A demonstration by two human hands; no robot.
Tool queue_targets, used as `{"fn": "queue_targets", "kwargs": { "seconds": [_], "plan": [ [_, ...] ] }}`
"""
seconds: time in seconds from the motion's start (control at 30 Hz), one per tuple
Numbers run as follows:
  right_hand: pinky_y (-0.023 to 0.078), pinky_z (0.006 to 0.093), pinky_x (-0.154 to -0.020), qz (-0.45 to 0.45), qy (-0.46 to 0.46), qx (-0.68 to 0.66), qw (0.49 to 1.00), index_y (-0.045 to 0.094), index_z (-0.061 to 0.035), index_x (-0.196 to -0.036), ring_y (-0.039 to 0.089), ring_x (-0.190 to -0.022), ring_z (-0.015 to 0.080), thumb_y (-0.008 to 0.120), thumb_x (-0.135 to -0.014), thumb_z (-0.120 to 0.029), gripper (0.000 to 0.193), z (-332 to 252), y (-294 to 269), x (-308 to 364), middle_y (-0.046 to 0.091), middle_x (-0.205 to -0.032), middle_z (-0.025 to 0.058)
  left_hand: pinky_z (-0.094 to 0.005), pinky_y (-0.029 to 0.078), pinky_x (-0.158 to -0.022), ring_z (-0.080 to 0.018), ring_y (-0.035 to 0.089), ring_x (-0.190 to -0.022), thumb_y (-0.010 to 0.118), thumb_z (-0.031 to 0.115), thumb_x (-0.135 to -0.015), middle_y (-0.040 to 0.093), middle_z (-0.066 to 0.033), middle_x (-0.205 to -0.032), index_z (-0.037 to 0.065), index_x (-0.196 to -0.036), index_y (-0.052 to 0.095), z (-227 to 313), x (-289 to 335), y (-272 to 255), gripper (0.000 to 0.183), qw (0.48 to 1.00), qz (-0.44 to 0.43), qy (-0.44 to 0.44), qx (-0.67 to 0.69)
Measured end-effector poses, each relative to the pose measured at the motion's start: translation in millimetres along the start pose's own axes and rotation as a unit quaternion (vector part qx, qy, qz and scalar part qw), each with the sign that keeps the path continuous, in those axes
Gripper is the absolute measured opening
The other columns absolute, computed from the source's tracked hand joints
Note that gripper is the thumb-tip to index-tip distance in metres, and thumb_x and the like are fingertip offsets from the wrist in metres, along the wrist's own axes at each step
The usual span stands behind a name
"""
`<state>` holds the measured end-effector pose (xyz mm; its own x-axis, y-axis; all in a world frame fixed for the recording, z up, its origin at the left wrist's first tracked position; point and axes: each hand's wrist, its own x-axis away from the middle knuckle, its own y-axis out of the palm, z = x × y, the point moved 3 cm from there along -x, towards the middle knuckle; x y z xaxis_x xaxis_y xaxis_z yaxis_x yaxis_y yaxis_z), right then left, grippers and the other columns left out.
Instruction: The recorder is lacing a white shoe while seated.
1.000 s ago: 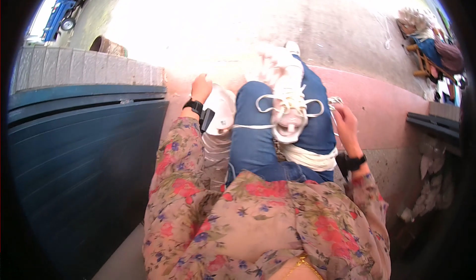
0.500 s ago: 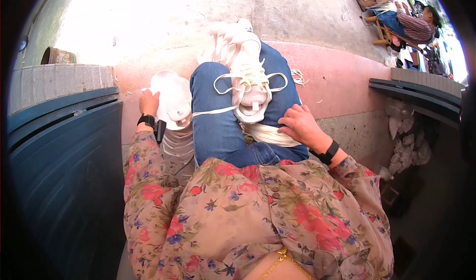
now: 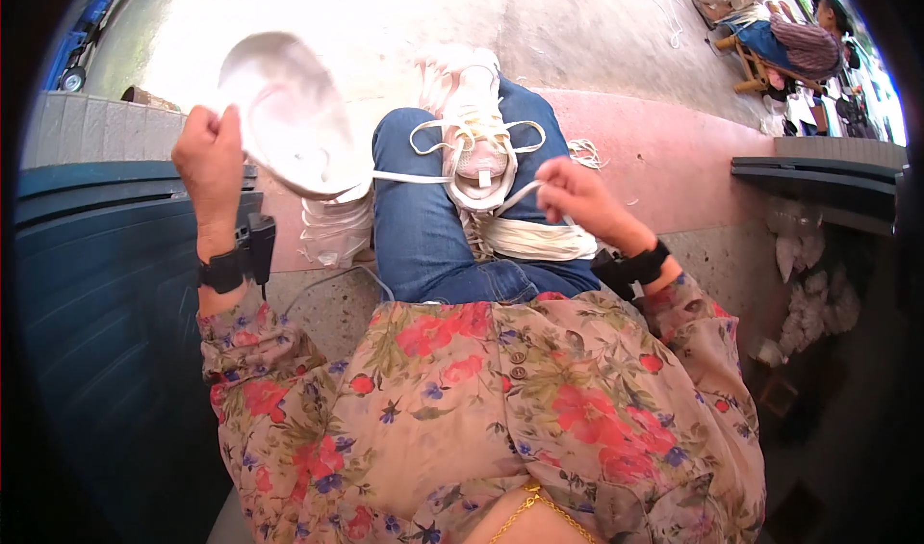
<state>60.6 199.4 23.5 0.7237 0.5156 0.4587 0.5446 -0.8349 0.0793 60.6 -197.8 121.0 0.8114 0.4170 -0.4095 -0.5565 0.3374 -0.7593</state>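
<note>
My left hand (image 3: pixel 207 144) is closed on the edge of a white shoe upper (image 3: pixel 289 111), holding it raised to the left of my knee; motion blurs it a little. A white shoe (image 3: pixel 478 166) lies across my thighs with cream laces through its eyelets and loops standing out on both sides. My right hand (image 3: pixel 577 197) pinches a white shoelace (image 3: pixel 518 197) beside the shoe's opening. Just below that hand, a bundle of white laces (image 3: pixel 539 240) rests on my thigh. More white shoe uppers (image 3: pixel 337 228) are stacked beside my left thigh.
Several more white shoes (image 3: pixel 443 72) lie beyond my knees. Blue panels with a pale ledge (image 3: pixel 106 120) stand at left, and another ledge (image 3: pixel 828 183) at right. Loose laces (image 3: pixel 585 154) lie on the pink floor. A person (image 3: pixel 804 43) sits far right.
My left hand has lifted the shoe upper from the stack, up and to the left. My right hand has risen slightly and now pinches a lace by the shoe.
</note>
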Motion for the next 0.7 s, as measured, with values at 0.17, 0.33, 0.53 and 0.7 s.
{"fn": "queue_targets", "kwargs": {
  "seconds": [0.17, 0.33, 0.53, 0.7],
  "plan": [
    [0.035, 0.0174, -0.046, -0.018, -0.086, -0.1, 0.991, 0.044, -0.004, -0.111, 0.042, -0.05, 0.0047, 0.056, -0.082, -0.015, 0.032, -106.9, 10.7, 19.4, 0.048, -0.067, -0.0023, -0.0295, 0.033, -0.039, -0.0151, 0.039, -0.039, 0.057, 0.007, -0.076, 0.04, -0.0103, -0.046, 0.002, -0.061, 0.041, 140.8, 18.1, 0.5, 0.023, 0.965, -0.072, 0.207, 0.142],
    [0.041, 0.0251, -0.072, -0.017, -0.39, 0.225, 0.893, 0.043, 0.0021, -0.115, 0.046, -0.088, 0.0116, 0.07, -0.068, -0.01, 0.056, -104.3, 92.6, -16.3, 0.049, -0.1, 0.0048, -0.0381, 0.045, -0.047, -0.03, 0.057, -0.052, 0.052, 0.011, -0.073, 0.055, -0.0123, -0.054, 0.004, -0.071, 0.051, 182.2, 38.5, 21.4, 0.008, 0.937, -0.149, 0.298, 0.103],
    [0.044, 0.0247, -0.062, 0.077, -0.156, 0.063, 0.983, 0.053, 0.0017, -0.095, 0.051, -0.073, 0.0089, 0.059, -0.079, -0.007, 0.02, -38.9, 85.7, -62.9, 0.055, -0.083, 0.0014, -0.0273, 0.043, -0.052, -0.013, 0.054, -0.056, 0.052, 0.017, -0.083, 0.053, -0.0094, -0.059, 0.001, -0.076, 0.053, 128.7, 26.4, 57.7, 0.017, 0.904, -0.271, 0.104, 0.315],
    [0.044, 0.025, -0.057, 0.061, -0.19, 0.036, 0.979, 0.056, 0.0024, -0.094, 0.053, -0.066, 0.0082, 0.058, -0.081, -0.012, 0.02, -45.5, 72.6, -51.6, 0.059, -0.076, 0.0003, -0.0309, 0.042, -0.064, -0.0188, 0.052, -0.066, 0.043, 0.026, -0.081, 0.056, -0.0097, -0.068, 0.001, -0.07, 0.056, -51.8, 109.4, 145.9, 0.031, 0.903, -0.338, -0.036, 0.263]
  ]
}}
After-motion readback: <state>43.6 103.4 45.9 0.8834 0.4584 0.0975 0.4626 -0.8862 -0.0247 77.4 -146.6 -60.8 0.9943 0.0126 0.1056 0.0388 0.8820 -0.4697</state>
